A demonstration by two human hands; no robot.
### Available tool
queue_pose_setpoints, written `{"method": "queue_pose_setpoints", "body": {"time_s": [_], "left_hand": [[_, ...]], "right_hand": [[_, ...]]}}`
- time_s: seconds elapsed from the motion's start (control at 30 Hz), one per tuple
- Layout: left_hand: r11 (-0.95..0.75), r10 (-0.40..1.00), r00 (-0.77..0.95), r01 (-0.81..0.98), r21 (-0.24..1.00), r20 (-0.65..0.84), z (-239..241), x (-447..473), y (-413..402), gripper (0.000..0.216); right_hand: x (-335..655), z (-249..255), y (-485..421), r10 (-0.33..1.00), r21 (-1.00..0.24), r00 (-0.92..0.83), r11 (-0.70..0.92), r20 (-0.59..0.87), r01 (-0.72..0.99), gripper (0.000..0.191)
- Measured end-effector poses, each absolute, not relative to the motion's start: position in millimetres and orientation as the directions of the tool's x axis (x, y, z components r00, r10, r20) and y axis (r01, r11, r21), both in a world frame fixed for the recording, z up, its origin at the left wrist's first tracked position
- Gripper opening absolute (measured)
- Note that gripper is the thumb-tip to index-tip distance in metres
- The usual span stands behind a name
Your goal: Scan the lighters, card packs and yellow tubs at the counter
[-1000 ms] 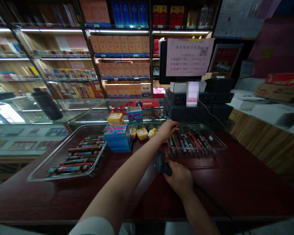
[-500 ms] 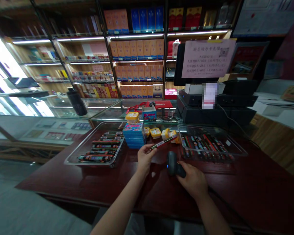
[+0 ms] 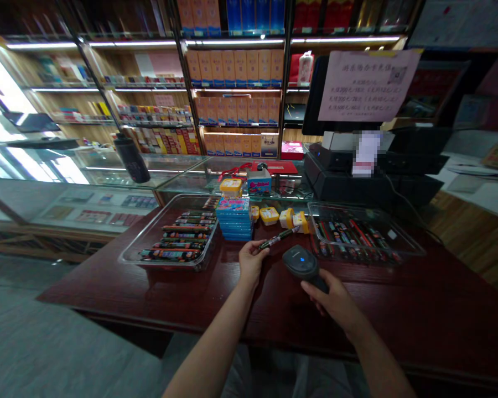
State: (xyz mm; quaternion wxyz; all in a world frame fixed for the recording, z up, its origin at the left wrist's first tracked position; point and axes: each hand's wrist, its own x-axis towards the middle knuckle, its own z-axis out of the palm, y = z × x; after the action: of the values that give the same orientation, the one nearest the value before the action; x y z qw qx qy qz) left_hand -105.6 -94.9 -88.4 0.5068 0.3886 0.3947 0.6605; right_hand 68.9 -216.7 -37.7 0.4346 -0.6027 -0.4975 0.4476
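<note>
Left hand (image 3: 251, 262) had thumb and fingers pinched on the near end of a thin printed stick (image 3: 279, 237), likely an end grip to leave the printing uncovered. Stick slanted over the worktop (image 3: 182, 298), between the trays, far end near the yellow-lidded tubs (image 3: 269, 215). Right hand (image 3: 334, 296) was curled round the handle of a dark scanner (image 3: 302, 264), its head just beside the stick, probably to face the printing. Left tray (image 3: 126, 260) and right tray (image 3: 419, 252) held similar sticks, apparently split so either hand could reach a batch. Blue packs (image 3: 234, 222) stood piled beside the left tray, seemingly to save room.

Versus half a second earlier: scanner had turned, blue light now on its upward-facing top; stick showed a darker side, apparently rolled; left hand kept its pinch. Trays' contents looked unchanged.
</note>
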Motion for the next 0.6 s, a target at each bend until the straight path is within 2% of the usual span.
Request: {"method": "queue_pose_setpoints", "body": {"time_s": [0.1, 0.47, 0.53, 0.6], "left_hand": [[-0.169, 0.976, -0.191, -0.373, 0.912, 0.103, -87, -105, -96, 0.034], [-0.181, 0.969, -0.221, -0.344, 0.921, 0.107, -89, -104, -95, 0.036], [-0.176, 0.973, -0.207, -0.364, 0.914, 0.105, -89, -105, -95, 0.036], [-0.175, 0.975, -0.195, -0.379, 0.909, 0.107, -88, -105, -96, 0.036]], "right_hand": [[62, -34, -227, 0.987, -0.983, 0.093, -0.139, -0.129, 0.117, 0.043], [60, -29, -236, 0.989, -0.986, 0.117, -0.104, -0.089, 0.134, 0.047], [63, -30, -236, 0.99, -0.981, 0.118, -0.1, -0.081, 0.168, 0.047], [67, -28, -235, 0.994, -0.958, 0.107, -0.049, -0.019, 0.282, 0.044]]}}
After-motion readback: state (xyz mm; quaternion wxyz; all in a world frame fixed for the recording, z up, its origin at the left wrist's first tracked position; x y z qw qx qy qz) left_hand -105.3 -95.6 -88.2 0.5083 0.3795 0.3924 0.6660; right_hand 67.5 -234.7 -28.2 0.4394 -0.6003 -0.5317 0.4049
